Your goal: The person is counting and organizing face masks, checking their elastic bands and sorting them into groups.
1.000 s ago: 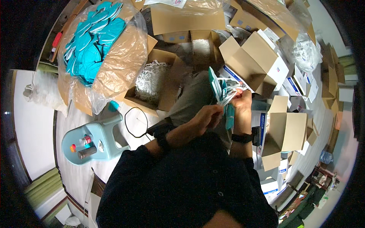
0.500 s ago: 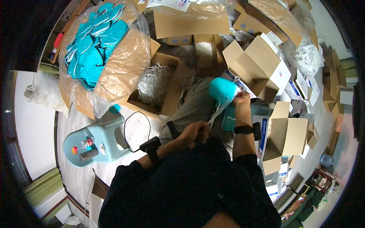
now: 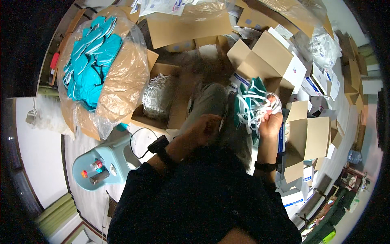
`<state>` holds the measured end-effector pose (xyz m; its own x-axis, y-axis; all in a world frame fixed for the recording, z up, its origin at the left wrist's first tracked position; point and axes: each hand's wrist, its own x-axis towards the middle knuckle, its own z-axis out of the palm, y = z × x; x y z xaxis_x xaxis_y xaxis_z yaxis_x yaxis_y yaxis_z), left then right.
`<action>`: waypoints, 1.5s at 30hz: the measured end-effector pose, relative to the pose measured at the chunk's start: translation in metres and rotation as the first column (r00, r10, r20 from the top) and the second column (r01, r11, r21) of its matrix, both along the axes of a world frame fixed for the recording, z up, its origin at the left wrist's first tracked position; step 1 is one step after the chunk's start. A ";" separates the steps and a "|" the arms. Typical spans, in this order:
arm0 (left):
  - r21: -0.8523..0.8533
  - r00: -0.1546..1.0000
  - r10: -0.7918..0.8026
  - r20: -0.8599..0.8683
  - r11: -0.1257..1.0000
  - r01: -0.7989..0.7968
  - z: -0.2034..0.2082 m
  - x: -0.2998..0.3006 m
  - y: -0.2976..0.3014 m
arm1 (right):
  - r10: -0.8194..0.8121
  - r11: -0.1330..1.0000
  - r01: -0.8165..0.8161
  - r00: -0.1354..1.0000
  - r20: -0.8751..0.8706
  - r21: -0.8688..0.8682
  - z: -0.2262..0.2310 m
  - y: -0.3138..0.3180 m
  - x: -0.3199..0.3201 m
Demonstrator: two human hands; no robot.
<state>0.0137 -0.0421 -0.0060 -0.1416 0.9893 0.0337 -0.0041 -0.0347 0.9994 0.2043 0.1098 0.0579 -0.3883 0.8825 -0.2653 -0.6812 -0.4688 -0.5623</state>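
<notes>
Fingers of the right hand [image 3: 271, 123] are closed on a bunch of white straps [image 3: 248, 109], and from these hangs a small stack of teal masks [image 3: 258, 84]. The masks are right of the person's knee, on the left and far side of that hand, with the straps looping loosely across them. The left hand [image 3: 208, 127] is over the trouser leg [image 3: 210, 101], well apart from the masks; it is dark and blurred, so I cannot tell whether it grasps anything. A black wristband [image 3: 266, 166] circles the right wrist, and a black device [image 3: 158, 144] is strapped at the left one.

Just beyond the masks, an open box [image 3: 272, 49] tilts with its flaps spread. Another open box [image 3: 317, 138] stands to the right of the right forearm. On the far left, a heap of teal masks [image 3: 90, 79] lies in a clear plastic bag [image 3: 125, 69]. Between that bag and the leg, an open carton [image 3: 181, 106] holds a pile of white strips [image 3: 156, 99]. Nearer on the left is a light blue stool [image 3: 107, 149], with a bottle [image 3: 96, 164] and a dark cylinder [image 3: 99, 177] lying on it.
</notes>
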 end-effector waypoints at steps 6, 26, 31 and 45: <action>-0.375 0.892 0.118 0.436 0.925 0.061 -0.046 -0.054 0.083 | 0.018 0.999 -0.033 0.888 0.460 0.025 0.007 -0.017 0.007; -0.346 0.792 -0.202 0.576 0.817 0.461 -0.005 -0.067 0.136 | 0.105 -0.046 -0.986 -0.162 0.981 -0.158 0.059 -0.061 -0.024; -0.383 0.839 -0.234 0.490 0.807 0.449 -0.022 -0.072 0.110 | -0.241 -0.040 -0.999 -0.010 0.970 -0.021 0.020 -0.115 -0.015; -0.290 0.965 0.018 0.261 0.955 0.061 -0.016 -0.036 0.102 | -0.451 0.224 -0.963 0.036 0.892 0.152 0.037 -0.138 -0.021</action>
<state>-0.0219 0.0596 -0.0217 -0.0852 0.9525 -0.2924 -0.2600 0.2621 0.9294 0.1829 -0.0280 0.0948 -0.7924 0.6019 -0.0992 0.5777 0.6882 -0.4389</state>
